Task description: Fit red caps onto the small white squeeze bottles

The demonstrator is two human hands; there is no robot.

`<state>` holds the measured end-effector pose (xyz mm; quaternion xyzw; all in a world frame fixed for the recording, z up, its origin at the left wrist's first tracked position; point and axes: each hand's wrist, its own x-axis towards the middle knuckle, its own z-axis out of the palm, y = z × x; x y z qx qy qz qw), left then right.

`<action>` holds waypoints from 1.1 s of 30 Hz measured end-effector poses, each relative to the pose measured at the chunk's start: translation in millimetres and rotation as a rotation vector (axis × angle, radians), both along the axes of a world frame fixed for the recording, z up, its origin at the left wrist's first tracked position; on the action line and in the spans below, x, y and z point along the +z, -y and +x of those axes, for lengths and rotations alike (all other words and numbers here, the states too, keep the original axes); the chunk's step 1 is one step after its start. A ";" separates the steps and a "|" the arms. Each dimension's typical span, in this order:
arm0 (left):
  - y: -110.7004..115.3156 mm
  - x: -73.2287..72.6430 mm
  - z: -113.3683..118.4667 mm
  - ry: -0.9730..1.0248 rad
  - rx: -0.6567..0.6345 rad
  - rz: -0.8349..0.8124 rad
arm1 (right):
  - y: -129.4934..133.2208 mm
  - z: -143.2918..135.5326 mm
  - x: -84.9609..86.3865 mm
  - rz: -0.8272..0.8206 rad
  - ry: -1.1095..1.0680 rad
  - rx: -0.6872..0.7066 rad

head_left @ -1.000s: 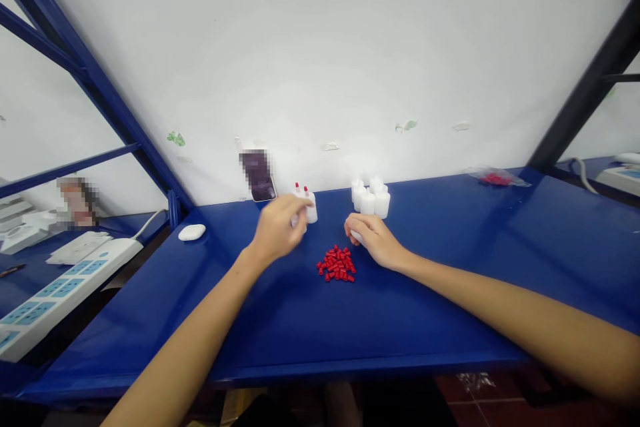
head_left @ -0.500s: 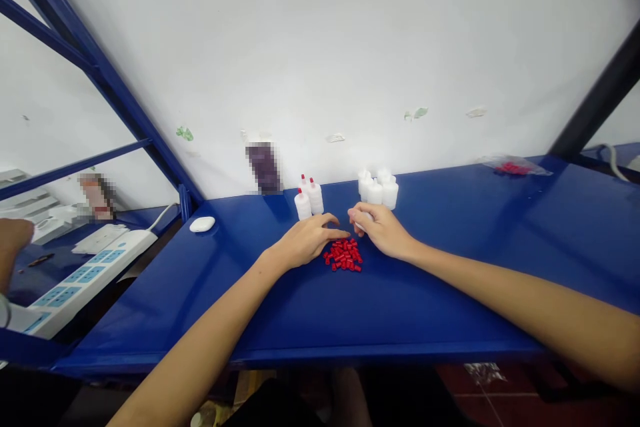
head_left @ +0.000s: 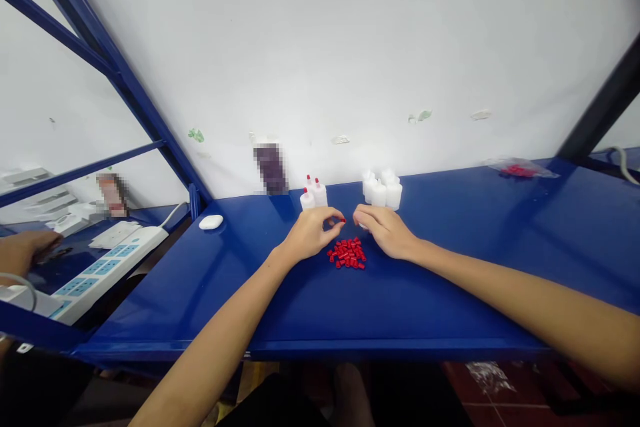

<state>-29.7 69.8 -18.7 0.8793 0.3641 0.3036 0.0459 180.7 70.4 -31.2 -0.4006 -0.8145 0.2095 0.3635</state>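
My left hand [head_left: 316, 232] pinches a small red cap [head_left: 343, 220] between thumb and fingertips. Wrapped round a white plastic bottle, mostly hidden by the fingers, is my right hand [head_left: 385, 229]. Below and between the hands lies a pile of red caps [head_left: 347, 254] on the blue table. Behind my left hand stand several white bottles with red tips [head_left: 320, 195]. A group of white bottles without red caps [head_left: 393, 195] stands upright behind my right hand.
A white rounded case [head_left: 211, 221] lies at the table's left. Near the back right is a clear bag of red pieces [head_left: 520, 170]. A power strip [head_left: 107, 267] and another person's hand [head_left: 30, 253] are beyond the blue frame [head_left: 135, 100].
My left hand has lifted from the pile with a red cap in its fingertips. My right hand stays closed round the bottle. The camera view has shifted slightly.
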 end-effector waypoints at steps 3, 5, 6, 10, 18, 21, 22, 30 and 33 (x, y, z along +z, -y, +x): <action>4.7 1.4 7.8 0.135 0.011 0.009 | 1.3 1.1 0.9 0.067 0.136 -0.003; 7.7 1.2 12.3 0.146 -0.006 0.016 | 1.9 1.3 0.8 0.100 0.201 0.000; 8.9 0.6 14.0 0.141 -0.015 0.022 | 2.2 1.3 0.6 0.112 0.223 0.000; 10.5 -3.2 16.4 0.137 -0.028 0.061 | 3.8 0.2 0.4 0.118 0.257 -0.012; 10.0 -5.5 15.9 0.163 -0.059 0.107 | 5.7 -0.1 1.2 0.143 0.265 -0.047; 10.7 -5.5 17.6 0.199 -0.101 0.116 | 6.2 0.5 1.0 0.149 0.261 -0.021; 10.8 -5.6 18.1 0.208 -0.115 0.115 | 6.3 0.5 0.9 0.148 0.256 -0.013; 12.0 -8.3 18.9 0.169 -0.141 0.065 | 6.6 -2.4 1.8 0.080 0.203 -0.009; 15.0 -7.9 20.1 0.141 -0.151 -0.008 | 7.5 -3.5 2.3 0.058 0.187 -0.004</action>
